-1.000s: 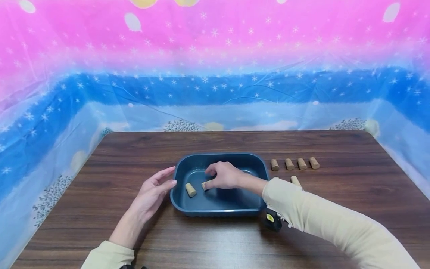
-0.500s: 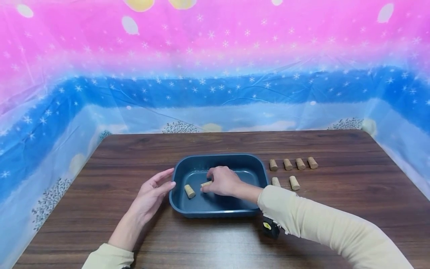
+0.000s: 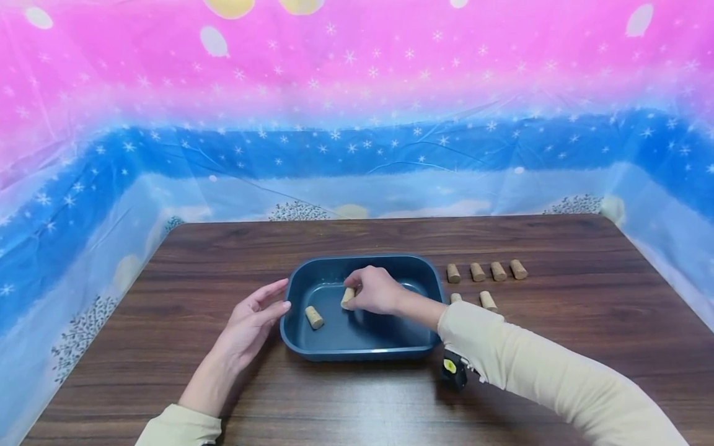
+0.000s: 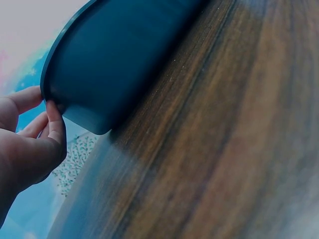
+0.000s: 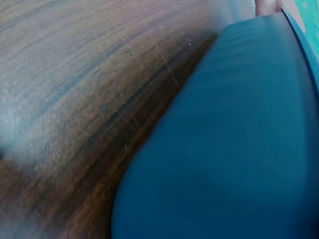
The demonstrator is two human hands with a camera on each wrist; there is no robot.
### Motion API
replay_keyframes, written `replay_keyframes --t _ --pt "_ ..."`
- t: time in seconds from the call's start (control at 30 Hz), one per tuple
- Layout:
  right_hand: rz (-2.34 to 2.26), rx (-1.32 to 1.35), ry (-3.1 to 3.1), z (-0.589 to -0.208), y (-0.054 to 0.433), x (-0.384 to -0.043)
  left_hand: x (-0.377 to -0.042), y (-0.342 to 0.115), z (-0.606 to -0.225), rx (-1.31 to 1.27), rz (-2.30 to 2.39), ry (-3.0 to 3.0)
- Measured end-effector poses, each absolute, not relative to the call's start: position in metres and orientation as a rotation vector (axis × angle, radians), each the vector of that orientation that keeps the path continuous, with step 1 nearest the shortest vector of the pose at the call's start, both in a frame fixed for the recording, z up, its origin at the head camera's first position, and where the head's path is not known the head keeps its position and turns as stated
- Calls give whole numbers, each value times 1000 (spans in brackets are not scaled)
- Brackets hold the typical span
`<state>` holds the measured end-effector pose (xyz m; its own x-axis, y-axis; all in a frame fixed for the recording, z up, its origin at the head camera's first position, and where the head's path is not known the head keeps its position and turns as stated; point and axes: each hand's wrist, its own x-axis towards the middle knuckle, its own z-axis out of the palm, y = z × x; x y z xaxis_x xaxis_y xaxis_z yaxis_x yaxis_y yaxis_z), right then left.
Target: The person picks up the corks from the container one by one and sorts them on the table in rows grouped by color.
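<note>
My right hand [image 3: 378, 291] reaches into a dark blue rectangular tub [image 3: 362, 351] and pinches a cork [image 3: 348, 298] between thumb and fingers, close over the tub's floor. Another cork [image 3: 314, 317] lies in the tub to the left of it. At the tub's left end, my left hand [image 3: 248, 321] touches the rim with thumb and fingertips. The left wrist view shows that hand [image 4: 32, 137] against the tub's outer wall [image 4: 114, 55]. In the right wrist view the tub's side [image 5: 219, 139] fills much of the frame, and the cork is hidden.
Several darker corks [image 3: 477, 272] stand in a row on the wooden table [image 3: 334, 402], right of the tub. Nearer, two lighter corks, one partly behind the sleeve [image 3: 502, 337], include a cork [image 3: 488, 301]. A patterned cloth [image 3: 357, 148] hangs around the table.
My right hand has tilted the pinched cork from lying flat to more upright and drawn it slightly right. The left hand stays at the tub's rim.
</note>
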<state>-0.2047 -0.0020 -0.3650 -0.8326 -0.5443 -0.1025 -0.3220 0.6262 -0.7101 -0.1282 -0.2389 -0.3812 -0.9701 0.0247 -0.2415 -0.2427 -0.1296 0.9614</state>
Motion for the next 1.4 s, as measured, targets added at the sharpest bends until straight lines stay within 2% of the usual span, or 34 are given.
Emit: replay_keyframes --t 0.63,1.4 --pt "-1293 -668 2349 -343 41 -210 -128 -239 -383 -248 2199 1961" --pt "-1383 -528 2453 -323 139 -221 -127 -237 -381 -253 2207 1947"
